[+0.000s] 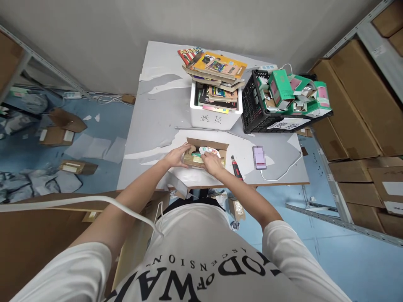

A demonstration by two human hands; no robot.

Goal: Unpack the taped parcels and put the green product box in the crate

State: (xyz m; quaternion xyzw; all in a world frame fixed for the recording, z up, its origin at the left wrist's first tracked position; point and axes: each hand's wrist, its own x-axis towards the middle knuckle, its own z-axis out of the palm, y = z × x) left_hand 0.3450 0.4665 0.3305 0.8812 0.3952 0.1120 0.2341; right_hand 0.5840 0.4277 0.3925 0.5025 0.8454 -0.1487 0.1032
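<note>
A small cardboard box (223,147) lies with its lid flap raised near the front edge of the table. My left hand (176,156) grips the box's left end, thumb at the front and fingers over the side. At its front right, my right hand (213,163) has its fingers closed on a white printed packet (209,149) that sticks up out of the box. Something green (196,154) shows inside, left of the packet. Just right of the box rests a red and black utility knife (236,167); neither hand touches it.
Behind the box stands a white bin (214,118) piled with books (220,65). Right of it, a black crate (252,107) holds green boxes (281,89). A phone (259,158) on a white cable lies at the right. Shelves with cartons (352,96) flank the table (151,113).
</note>
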